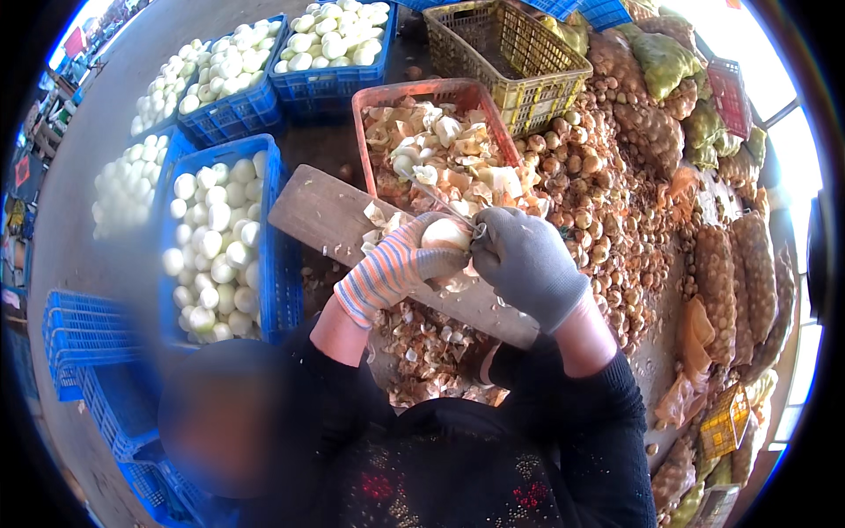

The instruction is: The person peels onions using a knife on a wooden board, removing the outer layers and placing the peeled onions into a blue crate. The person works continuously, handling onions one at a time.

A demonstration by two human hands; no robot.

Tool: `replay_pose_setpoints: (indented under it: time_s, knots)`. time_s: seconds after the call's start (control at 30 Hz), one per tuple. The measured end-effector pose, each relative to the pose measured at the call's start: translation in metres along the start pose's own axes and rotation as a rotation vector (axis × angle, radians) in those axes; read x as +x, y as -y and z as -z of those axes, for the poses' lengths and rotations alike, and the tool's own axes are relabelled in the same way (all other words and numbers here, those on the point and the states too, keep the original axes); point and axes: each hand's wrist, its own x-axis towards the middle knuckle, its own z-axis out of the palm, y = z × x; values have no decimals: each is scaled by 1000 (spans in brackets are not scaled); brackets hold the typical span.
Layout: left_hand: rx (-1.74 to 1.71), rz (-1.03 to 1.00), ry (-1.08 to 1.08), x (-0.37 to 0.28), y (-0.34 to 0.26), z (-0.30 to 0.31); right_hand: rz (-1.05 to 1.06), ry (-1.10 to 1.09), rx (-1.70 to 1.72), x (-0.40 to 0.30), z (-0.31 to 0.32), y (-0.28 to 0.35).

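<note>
My left hand, in a striped knitted glove, holds an onion whose pale flesh shows on top, with loose skin hanging below it. My right hand, in a grey glove, is shut on a knife; its thin blade points up and left, away from me, beside the onion. Both hands are close together above a wooden board that lies slantwise in front of me. Just beyond them stands a red plastic crate full of onion skins, with a few pale pieces among them.
Blue crates of peeled onions stand at the left and far left. A yellow crate is beyond the red one. Unpeeled onions are heaped at the right, with mesh sacks behind. Empty blue crates sit at lower left.
</note>
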Motion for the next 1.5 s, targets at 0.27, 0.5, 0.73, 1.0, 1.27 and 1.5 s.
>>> replay_pose_setpoints:
  time_s: [0.27, 0.5, 0.73, 1.0, 1.27, 1.5]
  knots:
    - [65, -63, 146, -1, -2, 2, -438, 179, 980, -6, 4, -15]
    - [-475, -170, -10, 4, -5, -18, -420, -43, 1073, -10, 5, -1]
    - [-645, -176, -36, 11, 7, -14, -378, -58, 1283, -2, 2, -18]
    - [-784, -224, 144, 5, 8, -9, -412, -24, 1350, 2, -39, -58]
    - [-868, -214, 66, 7, 7, 0, -543, -265, 473, 5, -46, -103]
    - [-922, -220, 11, 8, 6, -4, -40, -266, -37, -39, -29, -10]
